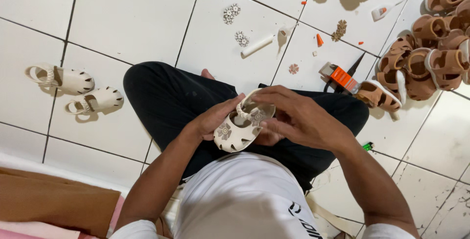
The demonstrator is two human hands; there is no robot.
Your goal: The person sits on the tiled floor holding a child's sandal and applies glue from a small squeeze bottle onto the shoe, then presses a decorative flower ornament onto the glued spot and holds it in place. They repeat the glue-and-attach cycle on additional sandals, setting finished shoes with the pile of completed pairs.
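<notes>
A person is sitting cross-legged on a white tiled floor (122,13), and both hands are meeting over the lap, just below the middle of the frame. The left hand (215,119) is cupping a small cream sandal (241,129) from the left side, its fingers curling closed around the toe end and its thumb lying along the upper edge. The right hand (298,119) is closing on the same sandal from the right, fingers bent over the heel strap and the thumb pressing near a flower-shaped ornament on the shoe's upper. The sandal is lying tilted between the two hands, toe pointing toward the lower left, above the black trousers.

At the left of the frame, a pair of finished cream sandals (78,89) is resting on the floor, well apart from the hands. In the upper right, a heap of brown sandals (431,58) is piling up, one lying just beside the person's knee. An orange-and-white box (341,77) is sitting near that knee. A white tube (258,46) is lying in the upper middle, near several loose flower ornaments (231,12). A small glue bottle (382,11) is lying toward the upper right. A brown cloth (54,202) is filling the lower left corner.
</notes>
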